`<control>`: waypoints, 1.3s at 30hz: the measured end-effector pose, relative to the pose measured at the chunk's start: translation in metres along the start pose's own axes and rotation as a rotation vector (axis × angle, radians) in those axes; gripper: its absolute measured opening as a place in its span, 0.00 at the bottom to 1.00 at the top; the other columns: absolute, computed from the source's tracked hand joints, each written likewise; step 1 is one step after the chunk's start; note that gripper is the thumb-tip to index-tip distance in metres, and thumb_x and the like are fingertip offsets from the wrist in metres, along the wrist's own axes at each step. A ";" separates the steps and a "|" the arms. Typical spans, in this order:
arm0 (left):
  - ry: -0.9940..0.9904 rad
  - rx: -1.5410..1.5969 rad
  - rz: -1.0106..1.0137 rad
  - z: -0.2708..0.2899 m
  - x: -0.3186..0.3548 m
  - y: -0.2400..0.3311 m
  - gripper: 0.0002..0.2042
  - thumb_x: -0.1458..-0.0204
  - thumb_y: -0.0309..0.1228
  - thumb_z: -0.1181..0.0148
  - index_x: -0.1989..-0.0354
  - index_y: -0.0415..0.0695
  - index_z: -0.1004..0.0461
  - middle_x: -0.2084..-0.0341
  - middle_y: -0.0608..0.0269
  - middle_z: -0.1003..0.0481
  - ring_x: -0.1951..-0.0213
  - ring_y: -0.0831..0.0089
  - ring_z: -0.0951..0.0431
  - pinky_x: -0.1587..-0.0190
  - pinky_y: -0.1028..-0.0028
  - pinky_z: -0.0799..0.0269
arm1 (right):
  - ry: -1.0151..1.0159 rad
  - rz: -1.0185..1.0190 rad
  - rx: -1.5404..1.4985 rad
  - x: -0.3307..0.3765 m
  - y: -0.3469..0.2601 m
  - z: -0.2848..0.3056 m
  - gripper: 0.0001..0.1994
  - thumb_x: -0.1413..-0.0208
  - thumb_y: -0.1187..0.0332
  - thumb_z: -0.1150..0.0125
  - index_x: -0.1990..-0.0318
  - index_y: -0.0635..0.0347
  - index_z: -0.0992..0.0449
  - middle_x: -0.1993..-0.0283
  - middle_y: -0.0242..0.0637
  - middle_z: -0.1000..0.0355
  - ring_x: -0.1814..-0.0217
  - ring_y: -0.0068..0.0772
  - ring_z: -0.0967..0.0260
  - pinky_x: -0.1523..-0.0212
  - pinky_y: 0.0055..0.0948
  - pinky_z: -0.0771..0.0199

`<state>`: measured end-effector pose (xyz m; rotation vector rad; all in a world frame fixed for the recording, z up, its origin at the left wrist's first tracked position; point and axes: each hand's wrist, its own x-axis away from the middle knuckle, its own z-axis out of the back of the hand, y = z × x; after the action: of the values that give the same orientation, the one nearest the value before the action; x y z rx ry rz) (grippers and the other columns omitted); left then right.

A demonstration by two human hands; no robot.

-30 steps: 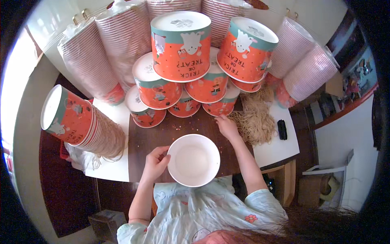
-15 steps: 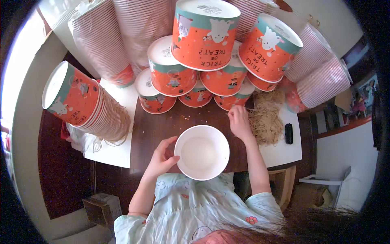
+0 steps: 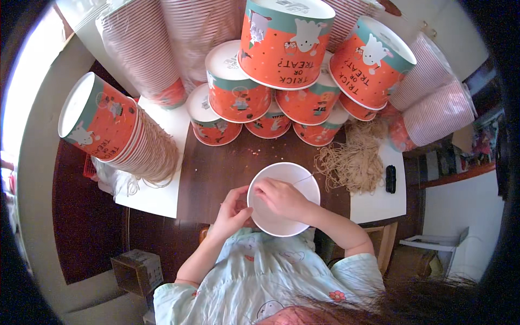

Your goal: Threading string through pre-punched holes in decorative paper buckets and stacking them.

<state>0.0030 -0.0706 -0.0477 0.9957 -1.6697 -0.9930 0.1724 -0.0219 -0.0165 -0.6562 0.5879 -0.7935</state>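
In front of me a white paper bucket point(image 3: 281, 226) stands with its mouth toward me, its inside showing. My left hand point(image 3: 232, 214) grips it at the left side, thumb toward me and fingers along the outer wall. Inside the mouth, my right hand point(image 3: 280, 199) pinches the end of a thin tan string point(image 3: 302, 177) near the left inner wall; its fingertips are partly hidden. The strand trails over the right rim toward a loose heap of tan strings point(image 3: 357, 162).
Orange and green printed buckets point(image 3: 284, 51) stand upside down in a pile at the back. A leaning bucket stack point(image 3: 116, 122) with strings hanging along it is at left. Plastic-wrapped stacks point(image 3: 138, 51) line the back. A small black object point(image 3: 390, 179) lies at right.
My right hand has moved left from beside the string heap into the bucket, drawing a strand along. The view has shifted slightly; my left hand stays at the bucket's side.
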 end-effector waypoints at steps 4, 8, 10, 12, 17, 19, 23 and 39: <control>0.013 -0.013 -0.010 0.001 0.000 -0.004 0.22 0.55 0.19 0.51 0.48 0.41 0.43 0.76 0.66 0.31 0.79 0.83 0.31 0.79 0.83 0.32 | -0.010 -0.004 -0.006 -0.003 0.000 -0.001 0.06 0.53 0.74 0.48 0.67 0.61 0.37 0.72 0.43 0.33 0.69 0.46 0.33 0.70 0.38 0.33; 0.010 -0.001 -0.014 0.001 -0.001 -0.005 0.22 0.55 0.19 0.51 0.48 0.41 0.43 0.76 0.66 0.31 0.79 0.83 0.31 0.78 0.83 0.32 | -0.018 -0.013 -0.019 -0.004 0.003 -0.004 0.06 0.53 0.74 0.49 0.67 0.61 0.37 0.72 0.43 0.33 0.69 0.46 0.33 0.70 0.38 0.33; 0.015 0.003 -0.012 0.001 -0.001 -0.005 0.22 0.55 0.19 0.51 0.48 0.41 0.43 0.74 0.65 0.31 0.77 0.84 0.30 0.78 0.83 0.31 | -0.004 -0.012 -0.016 -0.005 0.002 -0.004 0.06 0.53 0.74 0.49 0.67 0.61 0.37 0.72 0.43 0.33 0.70 0.46 0.33 0.70 0.38 0.33; 0.019 0.012 -0.015 -0.001 0.000 -0.002 0.22 0.55 0.18 0.52 0.48 0.41 0.43 0.72 0.65 0.31 0.76 0.84 0.30 0.77 0.83 0.31 | 0.008 -0.022 -0.034 -0.006 0.001 -0.003 0.06 0.54 0.74 0.48 0.67 0.61 0.37 0.72 0.43 0.33 0.70 0.46 0.33 0.71 0.38 0.33; -0.001 0.020 -0.011 0.001 0.000 -0.004 0.22 0.55 0.18 0.52 0.48 0.41 0.43 0.69 0.64 0.32 0.74 0.83 0.30 0.76 0.83 0.29 | 0.028 -0.029 -0.036 -0.006 0.004 -0.006 0.06 0.54 0.75 0.48 0.68 0.61 0.36 0.71 0.42 0.33 0.69 0.45 0.33 0.70 0.37 0.33; -0.008 0.016 0.002 0.002 0.000 -0.004 0.22 0.55 0.18 0.52 0.48 0.41 0.43 0.69 0.64 0.31 0.74 0.83 0.30 0.75 0.83 0.29 | 0.032 -0.037 -0.019 -0.006 0.005 -0.007 0.06 0.54 0.74 0.48 0.67 0.61 0.36 0.70 0.42 0.33 0.68 0.44 0.32 0.70 0.37 0.32; -0.009 0.043 0.010 0.000 0.002 0.000 0.22 0.55 0.18 0.52 0.48 0.41 0.43 0.70 0.65 0.32 0.74 0.84 0.31 0.75 0.83 0.28 | 0.023 -0.035 -0.004 -0.004 0.006 -0.007 0.06 0.54 0.73 0.47 0.67 0.61 0.33 0.69 0.41 0.33 0.67 0.44 0.32 0.68 0.37 0.31; -0.015 0.015 0.028 0.001 0.004 0.001 0.23 0.55 0.18 0.53 0.47 0.41 0.45 0.70 0.63 0.31 0.73 0.80 0.28 0.74 0.81 0.27 | -0.098 -0.079 0.254 0.003 0.017 -0.014 0.06 0.53 0.72 0.49 0.68 0.61 0.30 0.69 0.41 0.33 0.64 0.44 0.33 0.64 0.37 0.32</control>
<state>0.0012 -0.0733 -0.0454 0.9739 -1.7016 -0.9727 0.1722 -0.0195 -0.0390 -0.4841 0.3658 -0.8877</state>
